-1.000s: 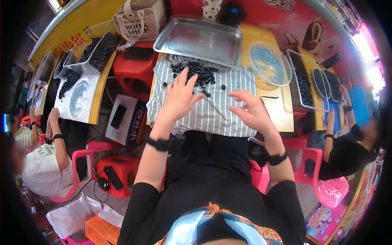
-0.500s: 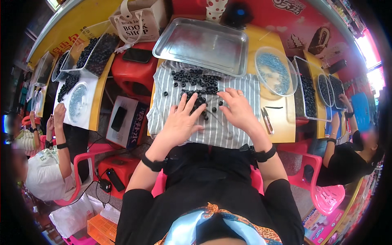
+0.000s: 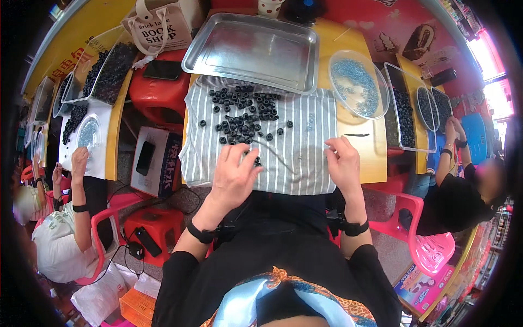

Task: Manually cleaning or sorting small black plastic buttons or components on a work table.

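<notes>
Loose black round beads (image 3: 242,126) lie on a grey-and-white striped cloth (image 3: 207,169) in front of me. My left hand (image 3: 234,173) is bent at the near edge of the pile, with a few black beads (image 3: 257,161) by its thumb and index finger. A thin dark cord (image 3: 277,155) runs over the cloth from near those fingertips; whether they grip it or a bead is hidden. My right hand (image 3: 344,166) is at the cloth's right edge, fingers curled together. What lies within or under it does not show. A short black strip (image 3: 357,135) lies just beyond it.
Behind the cloth stands a metal tray (image 3: 250,46). A clear round tub of small blue beads (image 3: 359,87) sits right of it. Bins of black beads (image 3: 403,111) flank me on both sides. A red stool (image 3: 158,90) bears a phone. People work at left and right.
My left hand has drawn back from the beads toward me. The right hand has moved right to the cloth's edge, over where a slim metal tool lay; that tool no longer shows.
</notes>
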`<state>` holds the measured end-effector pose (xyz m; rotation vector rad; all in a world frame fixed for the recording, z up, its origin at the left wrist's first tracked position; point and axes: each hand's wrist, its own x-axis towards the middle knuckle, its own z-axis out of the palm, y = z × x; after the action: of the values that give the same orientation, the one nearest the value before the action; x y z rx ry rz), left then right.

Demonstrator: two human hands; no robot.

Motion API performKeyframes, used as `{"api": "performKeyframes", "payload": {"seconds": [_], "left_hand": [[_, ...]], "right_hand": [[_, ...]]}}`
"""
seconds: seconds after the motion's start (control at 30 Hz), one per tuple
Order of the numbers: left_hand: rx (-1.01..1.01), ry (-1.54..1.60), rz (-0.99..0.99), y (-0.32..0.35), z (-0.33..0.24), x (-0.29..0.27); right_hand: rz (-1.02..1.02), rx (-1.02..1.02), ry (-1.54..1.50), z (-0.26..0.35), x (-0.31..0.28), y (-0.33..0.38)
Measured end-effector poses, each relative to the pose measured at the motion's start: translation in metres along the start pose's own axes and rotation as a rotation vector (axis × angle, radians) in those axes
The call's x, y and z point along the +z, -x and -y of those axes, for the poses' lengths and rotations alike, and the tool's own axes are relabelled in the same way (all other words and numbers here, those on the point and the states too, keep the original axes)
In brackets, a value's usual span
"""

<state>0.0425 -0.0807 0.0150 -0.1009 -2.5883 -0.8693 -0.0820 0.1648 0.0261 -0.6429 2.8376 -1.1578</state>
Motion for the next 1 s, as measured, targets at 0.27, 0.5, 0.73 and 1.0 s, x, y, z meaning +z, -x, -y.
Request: {"api": "performKeyframes", "payload": {"seconds": [0.27, 0.5, 0.73, 1.0], "left_hand": [[0.024, 0.052, 0.013, 0.0, 0.01, 0.021], [-0.082, 0.032, -0.17, -0.008, 0.025, 0.018], [-0.129, 0.076, -0.27, 0.011, 0.019, 0.003], [-0.306, 0.347, -0.233, 0.008, 0.001, -0.001]], "right_hand": [[0.002, -0.079, 0.011, -0.021, 0.005, 0.017], [0.08, -0.217, -0.14, 0.026, 0.024, -0.023], [0.267, -0.365, 0.331, 0.053, 0.062, -0.052], [0.445, 0.398, -1.419, 0.013, 0.041, -0.032]]}}
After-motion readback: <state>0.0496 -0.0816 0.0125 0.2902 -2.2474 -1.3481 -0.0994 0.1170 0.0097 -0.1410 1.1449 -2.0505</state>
